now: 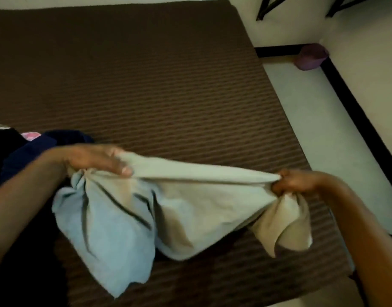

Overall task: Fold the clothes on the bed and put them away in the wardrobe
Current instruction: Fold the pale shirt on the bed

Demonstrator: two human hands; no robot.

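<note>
Pale garment point(197, 202) stretched above the brown striped bed point(146, 85), left hand point(95, 160) gripping one bunched end, right hand point(294, 181) pinching the other, dark clothes point(35, 149) piled at left

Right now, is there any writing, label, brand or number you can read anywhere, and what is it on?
None can be read.
The pale cloth gripped by the left hand and right hand shows dark stripes, no lettering.
The pink patch in the clothes pile is too blurred to tell.
</note>
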